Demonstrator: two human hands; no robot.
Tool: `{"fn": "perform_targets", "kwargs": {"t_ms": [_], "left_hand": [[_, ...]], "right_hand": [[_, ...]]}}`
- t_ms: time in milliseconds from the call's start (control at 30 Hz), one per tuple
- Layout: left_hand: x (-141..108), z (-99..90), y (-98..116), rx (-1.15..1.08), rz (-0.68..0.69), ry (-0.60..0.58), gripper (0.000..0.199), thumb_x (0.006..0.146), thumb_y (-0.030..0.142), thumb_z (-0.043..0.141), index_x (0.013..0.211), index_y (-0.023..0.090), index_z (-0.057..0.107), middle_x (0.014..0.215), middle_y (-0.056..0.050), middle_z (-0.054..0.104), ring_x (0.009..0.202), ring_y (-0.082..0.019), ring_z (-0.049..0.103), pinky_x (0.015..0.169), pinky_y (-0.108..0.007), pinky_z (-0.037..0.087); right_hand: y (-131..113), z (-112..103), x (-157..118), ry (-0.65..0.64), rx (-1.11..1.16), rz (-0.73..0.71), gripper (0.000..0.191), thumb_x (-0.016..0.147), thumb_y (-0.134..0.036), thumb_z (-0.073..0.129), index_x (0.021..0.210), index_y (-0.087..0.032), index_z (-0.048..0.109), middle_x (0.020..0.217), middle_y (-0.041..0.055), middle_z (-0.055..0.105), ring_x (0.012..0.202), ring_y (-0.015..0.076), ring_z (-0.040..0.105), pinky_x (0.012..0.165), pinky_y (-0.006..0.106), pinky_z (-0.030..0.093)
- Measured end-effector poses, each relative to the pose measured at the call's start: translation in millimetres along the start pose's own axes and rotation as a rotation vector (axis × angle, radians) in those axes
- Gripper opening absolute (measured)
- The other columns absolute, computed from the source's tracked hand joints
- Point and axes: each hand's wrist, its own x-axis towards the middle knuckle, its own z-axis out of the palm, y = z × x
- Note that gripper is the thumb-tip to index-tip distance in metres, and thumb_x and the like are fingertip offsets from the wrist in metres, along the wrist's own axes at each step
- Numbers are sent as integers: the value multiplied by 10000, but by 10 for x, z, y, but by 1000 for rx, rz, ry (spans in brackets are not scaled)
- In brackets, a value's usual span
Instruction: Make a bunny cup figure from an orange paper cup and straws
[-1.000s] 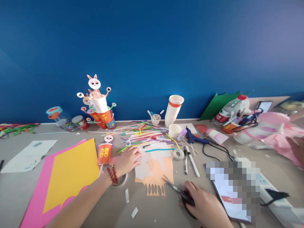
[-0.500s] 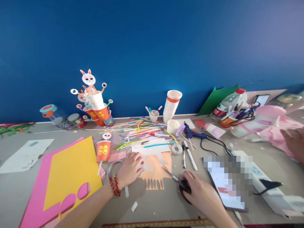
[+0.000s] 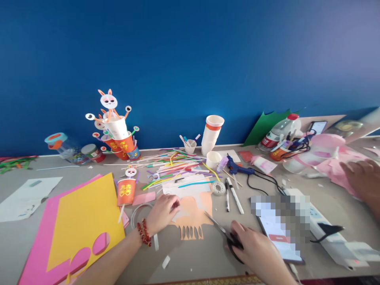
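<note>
My left hand [image 3: 164,211], with red beads at its wrist, rests at the left edge of an orange paper [image 3: 192,211]. Its fingers are curled together, and whatever may be between them is too small to make out. My right hand [image 3: 249,245] grips black-handled scissors [image 3: 227,235]. The blades point up and left, with their tips over the paper's right side. Several leaf-shaped slots are cut along the paper's lower edge. A white sheet [image 3: 185,186] and a pile of coloured sticks [image 3: 178,164] lie behind the orange paper.
Yellow paper [image 3: 86,209] and a rabbit-topped cup [image 3: 126,191] stand left. A tape roll [image 3: 219,188], pens [image 3: 235,196], glue gun [image 3: 240,169], phone [image 3: 277,233] and power strip [image 3: 320,225] lie right. Another person's hand [image 3: 363,182] touches pink material at the far right.
The view has shifted slightly. My left hand's fingers have curled in more over the orange paper. My right hand still holds the scissors, whose blades now look more closed.
</note>
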Motion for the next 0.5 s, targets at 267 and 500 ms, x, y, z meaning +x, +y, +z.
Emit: {"fn": "perform_targets", "kwargs": {"t_ms": [267,500], "left_hand": [[-76,89,-53,13,-51,73,102,874,156,574,949,219,601,859,-10,683,853,-214,626,826,-372,424],[-65,5,-183,116,-1,140,170,861,163,605,1023,213,606,1038,-48,635,953,-237,609,864,-395,460]], "right_hand": [[45,57,46,-9,80,-56,242,700,-141,590,907,-250,528,844,20,720,736,253,712,573,259,395],[56,-109,39,-132,203,-86,250,711,-211,619,951,-261,572,895,16,688,792,232,671,656,278,423]]}}
